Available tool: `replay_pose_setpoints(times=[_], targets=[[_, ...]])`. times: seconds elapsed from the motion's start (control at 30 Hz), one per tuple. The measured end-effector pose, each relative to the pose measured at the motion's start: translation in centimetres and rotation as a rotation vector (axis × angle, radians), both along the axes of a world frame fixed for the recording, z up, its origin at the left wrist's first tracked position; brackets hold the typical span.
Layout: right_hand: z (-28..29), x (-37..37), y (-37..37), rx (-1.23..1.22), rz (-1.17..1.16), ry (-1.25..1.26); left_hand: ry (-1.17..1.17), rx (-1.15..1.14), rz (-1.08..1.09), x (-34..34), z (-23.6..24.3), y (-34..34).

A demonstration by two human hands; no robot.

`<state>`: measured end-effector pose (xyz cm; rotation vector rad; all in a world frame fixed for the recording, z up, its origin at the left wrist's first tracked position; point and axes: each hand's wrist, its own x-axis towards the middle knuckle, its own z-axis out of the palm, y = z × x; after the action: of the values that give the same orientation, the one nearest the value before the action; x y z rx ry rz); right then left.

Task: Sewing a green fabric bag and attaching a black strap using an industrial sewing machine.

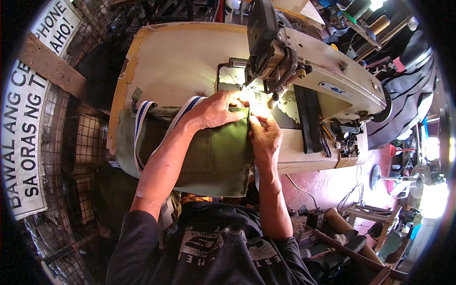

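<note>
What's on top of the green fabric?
A striped strap crosses the green fabric, and the left hand touches its upper edge. Whatever the left forearm covers cannot be seen.

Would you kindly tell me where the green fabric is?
In the head view, the green fabric lies left of centre, partly on the sewing table, its upper right corner between the left hand and right hand.
</note>
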<state>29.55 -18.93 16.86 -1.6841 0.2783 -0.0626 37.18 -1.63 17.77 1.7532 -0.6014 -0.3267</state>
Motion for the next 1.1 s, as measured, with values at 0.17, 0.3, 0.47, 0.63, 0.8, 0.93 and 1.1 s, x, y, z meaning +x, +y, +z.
replay_pose_setpoints(times=[0.17, 0.3, 0.47, 0.63, 0.8, 0.93, 1.1], targets=[[0.4, -0.2, 0.3, -0.074, 0.008, 0.007, 0.013, 0.045, 0.012, -0.4, 1.2, 0.3], [0.8, -0.1, -0.1, -0.161, 0.052, -0.113, 0.046, -0.004, 0.012, -0.5, 1.7, 0.5], [1.5, 0.0, -1.0, 0.009, 0.112, -0.07, 0.025, 0.045, 0.019, -0.3, 1.3, 0.9], [1.9, 0.2, -1.8, 0.291, 0.057, 0.016, 0.14, -0.059, -0.015, 0.1, 0.8, 1.4], [1.6, 0.3, -1.6, 0.099, 0.14, -0.019, 0.084, -0.035, -0.015, 0.1, 0.7, 1.2], [1.2, 0.2, -1.3, 0.056, 0.149, -0.029, 0.054, 0.035, 0.031, -0.1, 0.9, 0.9], [1.0, 0.1, -1.3, -0.012, 0.13, -0.038, 0.038, 0.025, 0.049, -0.2, 1.0, 0.6]])
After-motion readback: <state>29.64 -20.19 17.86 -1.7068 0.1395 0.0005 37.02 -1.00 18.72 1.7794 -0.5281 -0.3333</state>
